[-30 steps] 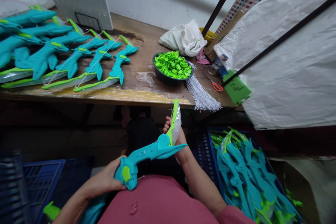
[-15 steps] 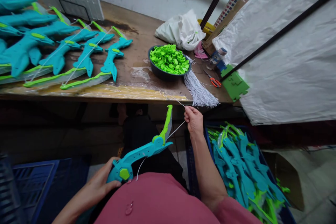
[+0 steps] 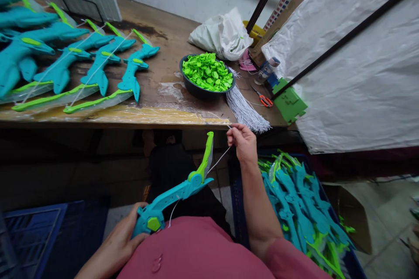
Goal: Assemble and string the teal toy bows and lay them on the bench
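Note:
My left hand (image 3: 126, 231) is wrapped round the body of a toy bow (image 3: 176, 194), turquoise with lime-green limbs, close against my shirt. One green limb tip points up toward the table edge; the bow's near end is hidden. A thin white string (image 3: 220, 160) runs from behind that limb up to my right hand (image 3: 242, 141). There my fingers pinch the string just below the table edge, and a short piece of it shows beyond them. A loop of white string also hangs under the middle of the bow.
Several strung bows (image 3: 101, 67) lie on the table's left. A black bowl (image 3: 199, 91) of green pieces, a bundle of white strings (image 3: 245, 111), scissors (image 3: 266, 100) and a white bag (image 3: 222, 37) lie rightward. Below right, a crate (image 3: 355, 266) holds more bows (image 3: 304, 209).
My right hand has turned a little and its fingers have shifted on the string. The bow stays in my left hand. The view has moved slightly to the right.

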### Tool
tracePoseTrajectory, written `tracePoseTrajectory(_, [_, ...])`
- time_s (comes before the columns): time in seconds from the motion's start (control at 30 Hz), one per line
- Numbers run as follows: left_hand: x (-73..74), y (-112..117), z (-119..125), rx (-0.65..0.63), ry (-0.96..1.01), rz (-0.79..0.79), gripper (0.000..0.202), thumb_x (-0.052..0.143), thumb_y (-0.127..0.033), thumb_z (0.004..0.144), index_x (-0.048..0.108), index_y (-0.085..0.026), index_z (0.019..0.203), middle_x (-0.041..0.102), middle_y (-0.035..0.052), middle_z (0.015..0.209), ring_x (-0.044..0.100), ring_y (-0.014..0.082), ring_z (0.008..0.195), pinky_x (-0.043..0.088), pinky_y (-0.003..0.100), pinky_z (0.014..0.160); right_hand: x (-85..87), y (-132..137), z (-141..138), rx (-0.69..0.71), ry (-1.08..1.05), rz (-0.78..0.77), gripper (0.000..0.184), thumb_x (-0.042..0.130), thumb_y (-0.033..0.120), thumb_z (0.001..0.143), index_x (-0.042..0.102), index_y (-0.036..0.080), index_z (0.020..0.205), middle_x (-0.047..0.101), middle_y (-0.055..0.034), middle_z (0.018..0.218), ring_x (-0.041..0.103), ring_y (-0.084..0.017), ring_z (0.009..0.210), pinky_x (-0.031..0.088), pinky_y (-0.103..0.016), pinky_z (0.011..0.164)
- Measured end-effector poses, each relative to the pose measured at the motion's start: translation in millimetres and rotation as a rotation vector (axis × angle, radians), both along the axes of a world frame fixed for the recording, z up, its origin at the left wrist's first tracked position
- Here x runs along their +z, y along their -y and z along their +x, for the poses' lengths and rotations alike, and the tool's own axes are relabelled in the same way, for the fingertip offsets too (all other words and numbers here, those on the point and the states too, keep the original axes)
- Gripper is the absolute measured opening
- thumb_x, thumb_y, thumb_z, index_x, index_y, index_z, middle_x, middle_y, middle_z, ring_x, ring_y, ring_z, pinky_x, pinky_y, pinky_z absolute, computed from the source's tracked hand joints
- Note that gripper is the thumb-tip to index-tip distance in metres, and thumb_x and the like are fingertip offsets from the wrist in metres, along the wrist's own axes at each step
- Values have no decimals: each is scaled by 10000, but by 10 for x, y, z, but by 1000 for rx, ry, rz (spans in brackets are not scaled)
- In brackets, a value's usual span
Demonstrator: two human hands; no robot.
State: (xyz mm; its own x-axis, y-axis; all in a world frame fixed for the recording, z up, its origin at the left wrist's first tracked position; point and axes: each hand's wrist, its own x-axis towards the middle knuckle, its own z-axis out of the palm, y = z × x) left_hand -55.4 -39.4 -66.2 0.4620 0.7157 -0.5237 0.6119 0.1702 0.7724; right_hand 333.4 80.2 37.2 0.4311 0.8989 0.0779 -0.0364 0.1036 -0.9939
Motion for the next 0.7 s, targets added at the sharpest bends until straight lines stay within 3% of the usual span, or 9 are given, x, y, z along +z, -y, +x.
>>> tracePoseTrajectory(0.37, [-100, 115, 50, 71, 19, 86, 514, 489, -440, 865, 392, -242, 1329, 712, 77, 1014, 683, 309, 921, 472, 367, 810, 198, -336, 270, -50, -84, 109, 330, 827, 375, 701, 687, 177, 924, 636, 20, 734, 518, -70, 558, 434, -190, 453])
tracePoseTrajectory(0.53, [-118, 81, 61, 83, -35, 128, 518, 512, -406, 841, 410, -262, 1328, 723, 57, 977, 696, 316, 879, 469, 354, 766, 275, -429, 215, -45, 1, 131, 309, 818, 401, 698, 706, 191, 896, 576, 38, 675, 493, -72, 542, 384, -189, 436])
tracePoseTrajectory(0.7, [-150, 87, 56, 65, -14, 82, 527, 497, -400, 849, 392, -259, 1346, 728, 59, 984, 694, 304, 881, 470, 354, 788, 291, -389, 122, -64, 195, 137, 254, 737, 424, 800, 731, 206, 929, 493, 52, 613, 394, -72, 501, 293, -201, 437])
